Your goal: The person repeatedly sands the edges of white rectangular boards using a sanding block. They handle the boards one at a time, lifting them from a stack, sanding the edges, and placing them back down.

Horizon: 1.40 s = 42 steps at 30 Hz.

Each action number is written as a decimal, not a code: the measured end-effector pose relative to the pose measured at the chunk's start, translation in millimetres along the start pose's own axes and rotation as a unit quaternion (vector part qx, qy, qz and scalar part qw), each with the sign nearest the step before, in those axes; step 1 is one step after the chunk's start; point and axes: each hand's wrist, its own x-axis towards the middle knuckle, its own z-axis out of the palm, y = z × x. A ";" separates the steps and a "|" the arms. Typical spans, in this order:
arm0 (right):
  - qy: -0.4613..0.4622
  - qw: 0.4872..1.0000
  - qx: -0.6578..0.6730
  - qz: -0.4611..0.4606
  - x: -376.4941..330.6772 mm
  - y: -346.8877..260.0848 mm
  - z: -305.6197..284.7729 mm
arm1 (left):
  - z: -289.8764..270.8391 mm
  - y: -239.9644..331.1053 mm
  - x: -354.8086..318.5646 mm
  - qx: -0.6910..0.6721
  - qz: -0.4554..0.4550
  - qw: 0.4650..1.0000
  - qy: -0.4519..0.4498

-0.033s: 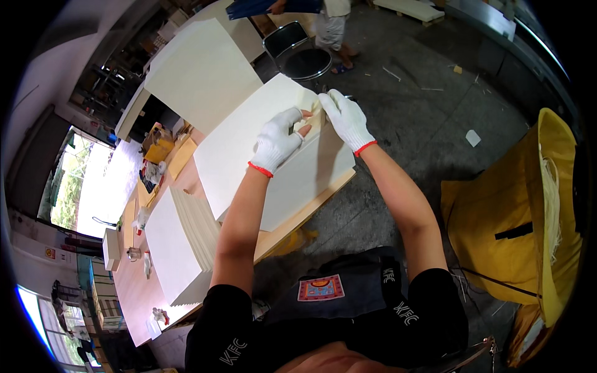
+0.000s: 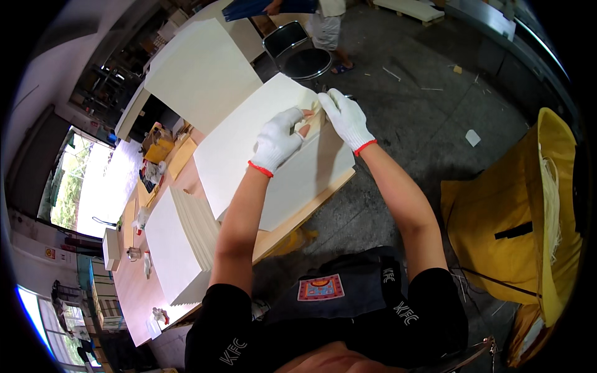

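A large white sheet lies on top of a stack on the table, its far right corner curling up slightly. My left hand, in a white knitted glove with bare thumb and fingertip showing, rests on the sheet near that corner, thumb and forefinger apart. Closed over the corner's edge is my right hand, gloved in white with a red cuff; its fingertips are partly hidden. Both hands are close together at the corner. The stack's near side drops toward the table's edge.
A second stack of white sheets stands nearer on the wooden table. Beyond is a tall pale panel. A black chair and another person's legs are at the far side. On the right stands a yellow bag.
The other person at the far side has shifted slightly left, along with the blue thing in their hand. My hands and the sheets look almost the same.
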 end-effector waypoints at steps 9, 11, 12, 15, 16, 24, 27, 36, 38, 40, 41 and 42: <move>-0.010 0.999 -0.019 0.024 -15.9 -16.0 -39.5 | -15.7 8.7 -32.7 0.292 -0.082 0.952 -0.027; -0.041 0.999 0.008 -0.028 -27.4 -43.8 -24.6 | -21.2 -1.4 -23.1 0.272 -0.145 0.949 -0.062; -0.058 0.996 0.019 -0.059 -33.1 -58.3 -13.5 | -32.4 -12.3 -20.4 0.228 -0.134 0.964 -0.020; -0.076 0.978 0.017 -0.192 -50.9 -92.8 27.6 | -87.6 -11.2 -27.7 0.166 -0.208 0.957 0.117; -0.072 0.968 0.009 -0.241 -57.4 -100.4 39.5 | -102.4 -17.4 -30.0 0.117 -0.240 0.947 0.176; -0.173 0.867 -0.189 -0.427 -121.4 -167.8 131.4 | -203.0 -96.0 -166.0 -0.347 -0.043 0.750 0.562; -0.261 0.839 -0.309 -0.365 -145.8 -187.8 156.9 | -199.5 -117.4 -213.7 -0.398 -0.009 0.688 0.607; -0.269 0.801 -0.432 -0.316 -163.5 -180.8 176.5 | -193.5 -160.1 -256.9 -0.481 -0.022 0.602 0.637; -0.263 0.802 -0.424 -0.328 -161.9 -179.2 175.7 | -213.2 -164.3 -259.7 -0.522 -0.053 0.583 0.620; -0.282 0.801 -0.417 -0.324 -158.8 -179.9 171.9 | -224.2 -171.9 -261.5 -0.538 -0.041 0.581 0.610; -0.258 0.836 -0.338 -0.348 -157.1 -176.8 167.2 | -227.5 -175.9 -262.4 -0.529 -0.013 0.590 0.610; -0.206 0.856 -0.284 -0.380 -153.4 -181.9 169.1 | -229.2 -178.8 -264.2 -0.520 0.015 0.598 0.610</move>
